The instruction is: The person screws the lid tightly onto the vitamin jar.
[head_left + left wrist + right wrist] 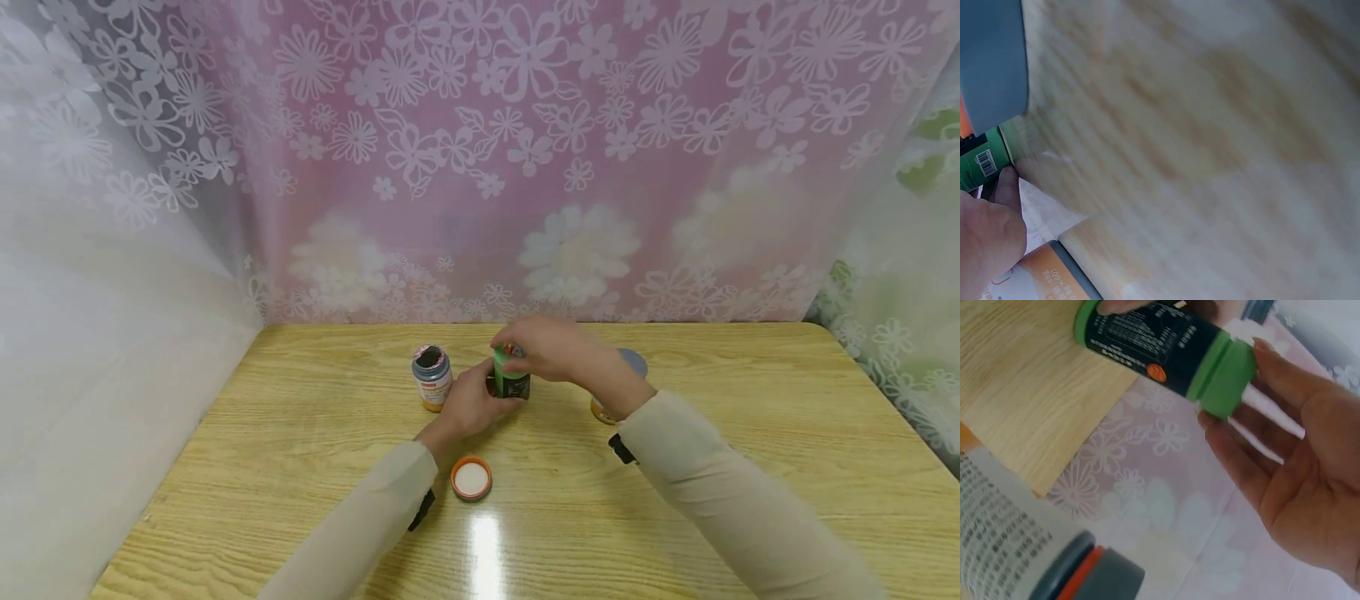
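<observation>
A dark bottle with green ends (512, 385) stands near the back of the table. My left hand (472, 403) holds it low on its body, fingers and thumb on either side. From above, my right hand (551, 346) grips the green cap (1229, 378), its fingertips and thumb around the rim in the right wrist view. That view shows the cap sitting on the bottle's end. Just left of my left hand, a white jar with a grey neck (433, 385) stands with its mouth uncovered. The left wrist view catches the bottle's green barcode side (985, 159) beside my forefinger.
An upturned lid with an orange rim (471, 480) lies nearer me, by my left forearm. Another jar with a grey lid (634, 362) stands partly hidden behind my right forearm. A flowered curtain (480, 167) hangs behind the table's back edge.
</observation>
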`<control>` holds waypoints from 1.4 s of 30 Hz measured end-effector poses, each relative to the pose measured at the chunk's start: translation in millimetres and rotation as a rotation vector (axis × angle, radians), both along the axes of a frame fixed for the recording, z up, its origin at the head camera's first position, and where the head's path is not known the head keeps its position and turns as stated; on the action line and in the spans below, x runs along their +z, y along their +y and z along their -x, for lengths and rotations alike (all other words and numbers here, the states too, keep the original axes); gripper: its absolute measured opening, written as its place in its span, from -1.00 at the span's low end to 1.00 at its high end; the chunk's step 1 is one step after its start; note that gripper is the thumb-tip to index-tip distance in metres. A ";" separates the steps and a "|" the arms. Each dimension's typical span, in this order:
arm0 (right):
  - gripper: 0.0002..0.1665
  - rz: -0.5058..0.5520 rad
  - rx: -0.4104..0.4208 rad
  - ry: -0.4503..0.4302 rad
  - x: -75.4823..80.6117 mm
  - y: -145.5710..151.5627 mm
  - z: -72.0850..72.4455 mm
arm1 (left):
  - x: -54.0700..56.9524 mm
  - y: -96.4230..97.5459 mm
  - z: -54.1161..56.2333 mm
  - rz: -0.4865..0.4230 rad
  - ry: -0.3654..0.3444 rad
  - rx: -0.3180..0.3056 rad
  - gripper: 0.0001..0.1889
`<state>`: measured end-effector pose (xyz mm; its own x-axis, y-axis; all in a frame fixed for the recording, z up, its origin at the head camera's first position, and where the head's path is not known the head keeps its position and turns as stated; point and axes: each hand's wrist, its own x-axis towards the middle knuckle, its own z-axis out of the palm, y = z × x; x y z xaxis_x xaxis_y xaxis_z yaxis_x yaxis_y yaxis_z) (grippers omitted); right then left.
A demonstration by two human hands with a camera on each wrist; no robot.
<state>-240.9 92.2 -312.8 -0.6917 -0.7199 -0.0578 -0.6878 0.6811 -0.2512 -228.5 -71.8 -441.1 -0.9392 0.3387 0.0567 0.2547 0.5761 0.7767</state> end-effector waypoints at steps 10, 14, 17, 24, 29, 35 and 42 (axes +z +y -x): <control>-0.60 -0.018 -0.214 0.183 -10.0 -12.6 -11.1 | 0.7 0.2 0.0 0.011 -0.006 0.023 -0.36; -0.50 -0.056 -0.297 0.158 -10.4 -15.3 -12.7 | 0.5 0.1 0.1 0.014 0.002 0.017 -0.35; -0.39 -0.069 -0.280 0.132 -8.4 -12.5 -11.2 | 0.1 0.1 0.3 0.031 0.020 0.009 -0.33; -0.49 -0.051 0.008 -0.038 7.9 0.3 -0.6 | 1.2 0.3 -0.4 0.004 -0.001 0.008 -0.39; -0.58 -0.031 0.129 -0.121 11.3 2.9 3.1 | 2.0 0.6 -0.9 0.010 -0.011 0.007 -0.40; -0.60 0.002 0.059 -0.093 5.5 -0.5 0.9 | 1.2 0.7 0.1 0.015 0.006 0.004 -0.42; -0.63 -0.086 -0.100 0.063 0.4 -13.2 -5.2 | 1.2 0.3 0.2 0.028 0.003 0.006 -0.41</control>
<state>-235.7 79.0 -312.4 -0.7640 -0.6413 -0.0709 -0.6279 0.7642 -0.1475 -228.7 -71.5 -439.9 -0.9412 0.3342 0.0497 0.2530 0.5996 0.7593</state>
